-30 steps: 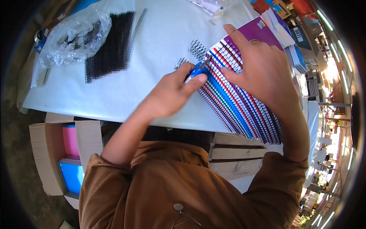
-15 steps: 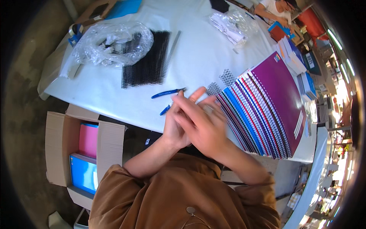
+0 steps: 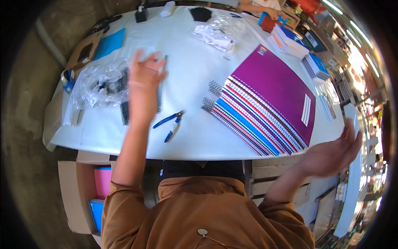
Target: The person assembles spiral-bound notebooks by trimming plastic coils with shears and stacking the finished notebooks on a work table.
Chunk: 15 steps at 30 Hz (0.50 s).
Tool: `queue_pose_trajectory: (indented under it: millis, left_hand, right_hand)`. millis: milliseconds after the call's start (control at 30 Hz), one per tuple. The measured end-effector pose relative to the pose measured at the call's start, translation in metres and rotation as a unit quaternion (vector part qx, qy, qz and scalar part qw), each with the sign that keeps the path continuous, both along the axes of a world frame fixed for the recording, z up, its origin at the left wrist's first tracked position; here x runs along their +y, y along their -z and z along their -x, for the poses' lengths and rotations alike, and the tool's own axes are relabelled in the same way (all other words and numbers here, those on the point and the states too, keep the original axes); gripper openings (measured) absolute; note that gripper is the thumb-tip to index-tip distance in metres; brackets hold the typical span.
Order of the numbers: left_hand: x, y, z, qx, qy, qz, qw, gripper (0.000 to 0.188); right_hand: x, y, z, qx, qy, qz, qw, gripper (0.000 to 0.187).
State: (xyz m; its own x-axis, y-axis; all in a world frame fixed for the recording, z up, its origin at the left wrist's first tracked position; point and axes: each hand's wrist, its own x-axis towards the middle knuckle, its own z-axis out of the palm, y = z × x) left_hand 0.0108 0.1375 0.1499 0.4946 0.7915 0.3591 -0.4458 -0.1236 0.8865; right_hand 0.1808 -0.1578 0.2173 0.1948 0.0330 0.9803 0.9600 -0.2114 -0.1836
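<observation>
Fingers spread, my left hand (image 3: 143, 85) is raised over the black wire binding coils (image 3: 124, 113), hiding much of them; motion blurs it, and nothing shows in its grip. Off to the right, past the table edge, my right hand (image 3: 333, 153) is held out with its fingers stretched and nothing seen in it. Between the hands lie blue-handled wire cutters (image 3: 172, 123), jaws pointing away from me. A fanned stack of notebooks (image 3: 275, 89) with a purple cover on top rests nearer the right hand. Short bits of wire coil (image 3: 214, 88) sit beside its bound edges.
Crumpled clear plastic wrap (image 3: 97, 85) lies left of the coils, and another plastic bag (image 3: 215, 35) farther back. An open cardboard box (image 3: 76, 195) stands below the table at left. Several book stacks (image 3: 290, 40) line the right side, near another person's hand (image 3: 271, 13).
My hands were together above the table's front and have parted. The left moved far left over the coils; the right swung out to the right. The whole view has shifted.
</observation>
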Motion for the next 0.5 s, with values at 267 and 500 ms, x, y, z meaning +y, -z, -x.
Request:
queue_pose_trajectory:
  millis: [267,500]
  left_hand:
    - [-0.081,-0.033,-0.104,0.166,0.095,-0.717,0.671,0.074]
    - [-0.085,-0.042,-0.139,0.166,0.094,-0.758,0.624,0.074]
  right_hand:
    - [-0.073,0.078,-0.218,0.628,-0.331,-0.016,0.704,0.057]
    - [-0.057,0.086,-0.23,0.67,-0.291,-0.004,0.683,0.053]
